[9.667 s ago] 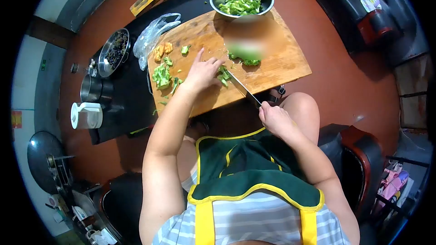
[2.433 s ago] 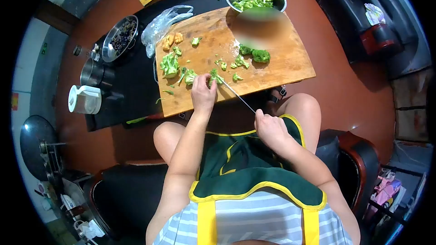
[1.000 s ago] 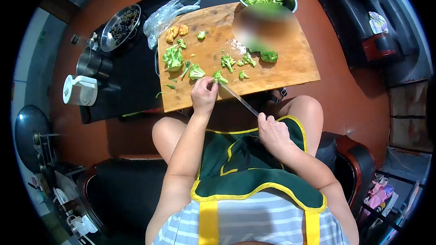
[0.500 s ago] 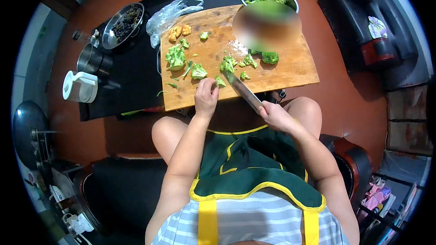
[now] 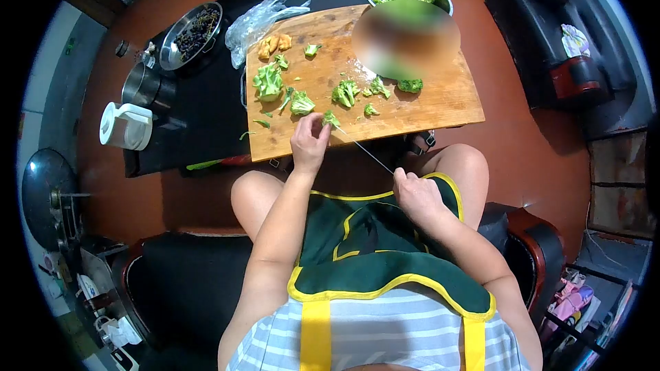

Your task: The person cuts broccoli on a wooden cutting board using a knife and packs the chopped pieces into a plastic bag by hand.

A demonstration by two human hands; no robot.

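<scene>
My left hand (image 5: 309, 141) is at the near edge of the wooden cutting board (image 5: 426, 113), its fingers closed around a small broccoli floret (image 5: 330, 119). In my right hand (image 5: 416, 196) is a kitchen knife (image 5: 373, 157) gripped by the handle. Its blade appears edge-on as a thin line, with the tip close to the floret. Broccoli pieces (image 5: 345, 93) lie just beyond the blade, and a cut broccoli piece (image 5: 302, 103) sits above my left fingers. Farther left on the board are a thick broccoli stem (image 5: 268, 82) and yellowish chunks (image 5: 275, 45).
A metal bowl (image 5: 447, 1) with broccoli stands behind the board, partly behind a blurred patch. On the black table (image 5: 196, 106) are a plastic bag (image 5: 254, 26), a metal basin (image 5: 167, 58) of dark grapes, a metal pot (image 5: 141, 86) and a clear pitcher (image 5: 127, 127).
The knife has turned from showing its flat side to edge-on, and its tip has dropped from the broccoli pieces toward the floret by my left fingers. My right hand has lowered slightly.
</scene>
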